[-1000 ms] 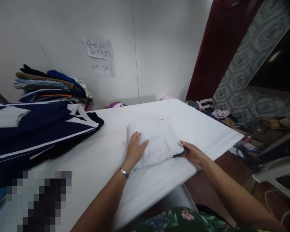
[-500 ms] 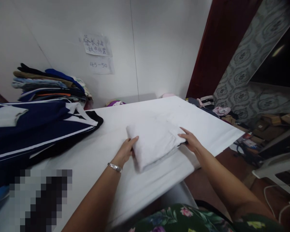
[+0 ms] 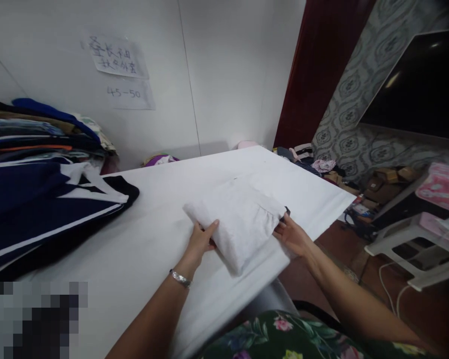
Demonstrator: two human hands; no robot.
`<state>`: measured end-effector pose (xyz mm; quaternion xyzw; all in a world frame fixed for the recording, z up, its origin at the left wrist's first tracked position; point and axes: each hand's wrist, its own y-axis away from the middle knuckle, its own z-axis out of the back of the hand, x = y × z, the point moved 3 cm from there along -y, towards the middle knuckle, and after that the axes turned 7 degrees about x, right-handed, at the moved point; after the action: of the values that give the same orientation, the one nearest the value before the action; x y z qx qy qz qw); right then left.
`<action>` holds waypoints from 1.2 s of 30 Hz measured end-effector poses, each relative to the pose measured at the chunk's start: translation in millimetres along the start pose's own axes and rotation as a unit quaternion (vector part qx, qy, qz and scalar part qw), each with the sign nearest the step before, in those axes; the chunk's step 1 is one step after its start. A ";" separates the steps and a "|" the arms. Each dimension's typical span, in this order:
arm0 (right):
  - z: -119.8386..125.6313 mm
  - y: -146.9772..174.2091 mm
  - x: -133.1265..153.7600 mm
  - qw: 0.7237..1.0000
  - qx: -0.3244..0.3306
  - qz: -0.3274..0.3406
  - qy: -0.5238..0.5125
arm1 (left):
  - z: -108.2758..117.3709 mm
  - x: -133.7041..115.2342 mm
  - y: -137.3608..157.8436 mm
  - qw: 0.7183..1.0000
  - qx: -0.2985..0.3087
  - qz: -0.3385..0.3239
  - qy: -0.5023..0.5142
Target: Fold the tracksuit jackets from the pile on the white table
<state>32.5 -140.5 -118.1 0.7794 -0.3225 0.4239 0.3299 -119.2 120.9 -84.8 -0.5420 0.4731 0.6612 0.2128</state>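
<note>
White folded cloth (image 3: 235, 219): over worktop (image 3: 149, 239), near front edge | Left hand (image 3: 200, 244): grip clamped on cloth's left edge, thumb uppermost | Right hand (image 3: 294, 237): at right edge, closure unclear | Handling: best supported evenly both sides, folds kept flat

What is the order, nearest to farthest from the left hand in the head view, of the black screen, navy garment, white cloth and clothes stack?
From the left hand:
1. White cloth: held at its left edge.
2. Navy garment: to the left.
3. Clothes stack: left, behind the garment.
4. Black screen: far right, in the background.
</note>
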 end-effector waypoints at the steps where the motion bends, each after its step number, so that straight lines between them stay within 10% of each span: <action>1: -6.8 3.0 -3.4 1.000 0.012 -0.012 -0.002 | -0.1 0.3 -0.3 1.000 -0.002 0.000 0.001; 14: -52.0 -8.9 -12.6 0.997 0.054 0.043 0.044 | 1.6 -0.4 1.1 0.999 -0.009 0.018 0.040; 36: -107.8 -39.4 -23.4 0.973 0.065 -0.043 -0.216 | 20.6 10.7 -22.8 0.996 -0.052 0.032 0.062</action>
<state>4.9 -27.7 -102.4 0.8855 -0.3243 0.2511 0.2185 -115.1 146.6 -104.3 -0.5770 0.4675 0.6565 0.1326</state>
